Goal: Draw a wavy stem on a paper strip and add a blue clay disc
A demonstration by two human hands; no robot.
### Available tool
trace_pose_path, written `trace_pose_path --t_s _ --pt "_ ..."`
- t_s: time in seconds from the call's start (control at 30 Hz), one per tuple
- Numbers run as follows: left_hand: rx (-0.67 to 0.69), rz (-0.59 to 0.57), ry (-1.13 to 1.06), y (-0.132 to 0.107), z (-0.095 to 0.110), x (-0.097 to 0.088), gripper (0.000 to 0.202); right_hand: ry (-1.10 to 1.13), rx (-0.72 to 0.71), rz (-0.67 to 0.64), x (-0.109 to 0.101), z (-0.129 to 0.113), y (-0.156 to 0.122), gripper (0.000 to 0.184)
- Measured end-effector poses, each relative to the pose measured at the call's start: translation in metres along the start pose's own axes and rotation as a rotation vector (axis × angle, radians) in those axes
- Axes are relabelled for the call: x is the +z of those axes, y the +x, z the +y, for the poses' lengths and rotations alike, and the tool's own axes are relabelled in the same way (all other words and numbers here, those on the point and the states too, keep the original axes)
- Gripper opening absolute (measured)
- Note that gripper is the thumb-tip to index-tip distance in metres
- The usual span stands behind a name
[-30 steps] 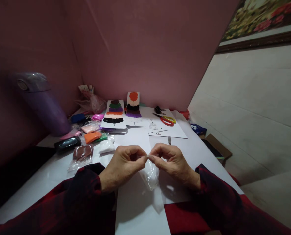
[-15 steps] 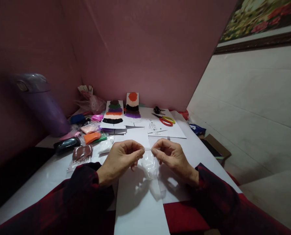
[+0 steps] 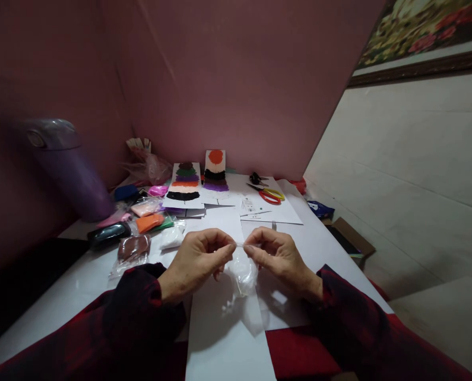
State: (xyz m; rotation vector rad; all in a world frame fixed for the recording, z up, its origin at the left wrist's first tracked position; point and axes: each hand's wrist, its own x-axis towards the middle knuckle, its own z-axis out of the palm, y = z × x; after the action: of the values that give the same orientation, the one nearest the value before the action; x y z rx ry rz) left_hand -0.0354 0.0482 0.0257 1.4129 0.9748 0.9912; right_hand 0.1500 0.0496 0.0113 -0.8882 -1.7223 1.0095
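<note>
Head view, the only one.

Hands: I read the left hand [image 3: 198,259] and the right hand [image 3: 278,256] as both closed in a fine pinch, thumb against forefinger. Their tips nearly meet on the top edge of a clear plastic bag [image 3: 242,272]. The other fingers are curled in and out of the way.

Bag: it hangs from that pinched edge between the two hands, over the long white sheet [image 3: 224,338] that runs to the front edge of the worktop [image 3: 77,286]. Something pale sits in it; I cannot tell what. My judgement is that gripping only the mouth lets the weight pull the film straight, and keeping it over the sheet means anything that drops lands on paper.

Left side of the worktop: clay packets lie in a loose cluster within reach of the left hand, including a brown packet [image 3: 134,247], an orange packet [image 3: 149,222] and a white packet [image 3: 171,237]. A black case [image 3: 109,234] lies beside them, with a purple flask [image 3: 67,166] behind.

Back edge: two colour cards [image 3: 185,182] lean toward the wall, likely so they face me. The scissors [image 3: 271,194] lie on paper toward the back right, and a small fork [image 3: 274,226] lies just beyond the right hand.
</note>
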Motion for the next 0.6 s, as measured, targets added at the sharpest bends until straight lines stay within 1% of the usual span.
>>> trace_pose_path --t_s 0.23,0.37,0.47,0.6 --pt "0.008 0.035 0.033 -0.0031 0.0016 0.0022 0.022 -0.032 -0.01 0.009 0.0014 -0.0029 -0.001 0.013" --pt "0.008 0.047 0.045 -0.0042 0.0013 0.0033 0.021 -0.023 -0.004 0.017 0.0033 -0.0035 -0.0004 0.016" --pt "0.018 0.006 0.012 -0.0028 0.0013 0.0032 0.022 0.009 0.01 0.011 0.0032 -0.0024 0.0003 0.016" --pt "0.026 -0.057 0.007 -0.0013 0.0006 0.0025 0.024 -0.051 -0.019 0.004 0.0023 -0.0023 0.0006 0.016"
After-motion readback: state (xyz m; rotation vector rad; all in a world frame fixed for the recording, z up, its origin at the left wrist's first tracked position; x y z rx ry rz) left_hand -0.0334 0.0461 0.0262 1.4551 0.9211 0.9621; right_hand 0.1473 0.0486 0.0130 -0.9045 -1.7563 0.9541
